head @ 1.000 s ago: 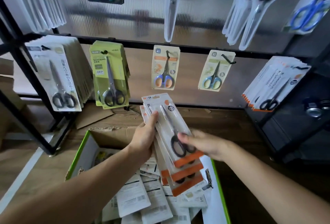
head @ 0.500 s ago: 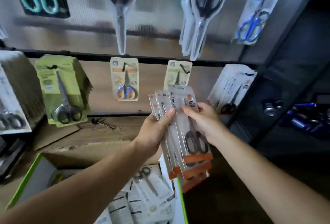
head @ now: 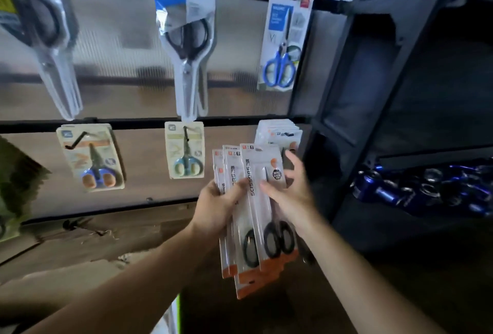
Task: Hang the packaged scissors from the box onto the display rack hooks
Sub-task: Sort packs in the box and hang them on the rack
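A fanned stack of packaged scissors (head: pixel 253 216), white cards with orange bottoms and black handles, is held upright in front of the rack. My left hand (head: pixel 221 205) grips the stack from the left, thumb across the front. My right hand (head: pixel 290 195) holds the front package on its right side, fingers spread behind it. Just behind the stack hangs a bundle of matching packages (head: pixel 278 133) on a hook of the lower rail. The box (head: pixel 174 309) shows only as a green-edged corner at the bottom.
Other packaged scissors hang on the rack: orange-blue ones (head: pixel 92 157), teal ones (head: pixel 185 151), long grey ones (head: pixel 188 40) and blue-handled ones (head: pixel 282 43) above. A dark shelf post (head: pixel 344 93) stands right, with blue metal items (head: pixel 426 189) on its shelf.
The view has swung right and closer to the rack. Both hands have lifted the stack up and to the right, near the matching hanging bundle. The box has dropped almost out of view.
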A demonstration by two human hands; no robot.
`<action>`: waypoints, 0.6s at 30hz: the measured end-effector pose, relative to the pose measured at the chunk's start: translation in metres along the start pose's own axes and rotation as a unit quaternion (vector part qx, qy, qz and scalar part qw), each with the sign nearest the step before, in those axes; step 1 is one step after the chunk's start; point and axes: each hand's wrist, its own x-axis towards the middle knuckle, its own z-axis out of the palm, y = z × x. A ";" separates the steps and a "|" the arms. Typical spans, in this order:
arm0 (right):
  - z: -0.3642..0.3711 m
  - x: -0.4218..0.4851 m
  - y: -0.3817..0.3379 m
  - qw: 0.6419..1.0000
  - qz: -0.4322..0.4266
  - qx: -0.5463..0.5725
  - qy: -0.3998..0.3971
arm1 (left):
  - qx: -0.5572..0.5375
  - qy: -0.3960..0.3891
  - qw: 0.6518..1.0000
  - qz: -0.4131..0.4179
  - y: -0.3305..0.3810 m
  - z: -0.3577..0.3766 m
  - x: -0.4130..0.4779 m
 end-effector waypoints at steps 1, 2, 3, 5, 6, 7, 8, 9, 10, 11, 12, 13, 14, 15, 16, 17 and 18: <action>-0.005 0.003 0.002 1.000 -0.025 0.008 0.004 | 0.006 -0.001 1.000 0.000 0.000 0.008 0.004; -0.010 0.005 0.002 0.999 -0.042 0.009 0.008 | 0.017 -0.004 1.000 0.006 0.002 0.015 0.006; -0.016 0.009 0.005 0.999 -0.051 0.001 0.015 | 0.026 -0.006 1.000 0.011 0.003 0.023 0.009; -0.026 0.016 0.008 0.996 -0.074 -0.031 0.029 | 0.025 -0.012 1.000 0.012 0.004 0.035 0.017; -0.031 0.021 0.009 0.995 -0.083 -0.047 0.036 | 0.023 -0.008 1.000 0.013 0.004 0.039 0.021; -0.035 0.025 0.009 0.993 -0.093 -0.057 0.042 | 0.022 -0.001 1.000 0.015 0.006 0.044 0.023; -0.038 0.029 0.009 0.992 -0.101 -0.066 0.048 | 0.025 0.002 1.000 0.017 0.005 0.047 0.027; -0.041 0.033 0.009 0.990 -0.108 -0.069 0.056 | 0.031 0.004 0.999 0.019 0.006 0.051 0.029; -0.043 0.036 0.008 0.989 -0.113 -0.071 0.063 | 0.045 0.011 0.999 0.025 0.006 0.053 0.031; -0.045 0.040 0.008 0.988 -0.115 -0.073 0.069 | 0.062 0.020 0.997 0.030 0.007 0.055 0.032; -0.047 0.043 0.008 0.988 -0.112 -0.077 0.070 | 0.077 0.028 0.996 0.031 0.007 0.058 0.032; -0.048 0.047 0.009 0.988 -0.109 -0.081 0.068 | 0.090 0.037 0.995 0.032 0.007 0.058 0.033; -0.049 0.050 0.012 0.988 -0.106 -0.089 0.064 | 0.102 0.047 0.993 0.030 0.005 0.058 0.035; -0.049 0.053 0.014 0.988 -0.102 -0.100 0.062 | 0.113 0.059 0.991 0.030 0.005 0.056 0.036; -0.049 0.055 0.018 0.987 -0.099 -0.112 0.060 | 0.127 0.071 0.989 0.037 0.003 0.053 0.038; -0.049 0.057 0.021 0.986 -0.099 -0.122 0.059 | 0.142 0.080 0.986 0.043 0.002 0.051 0.038; -0.048 0.059 0.023 0.985 -0.099 -0.132 0.058 | 0.144 0.082 0.985 0.041 0.000 0.048 0.040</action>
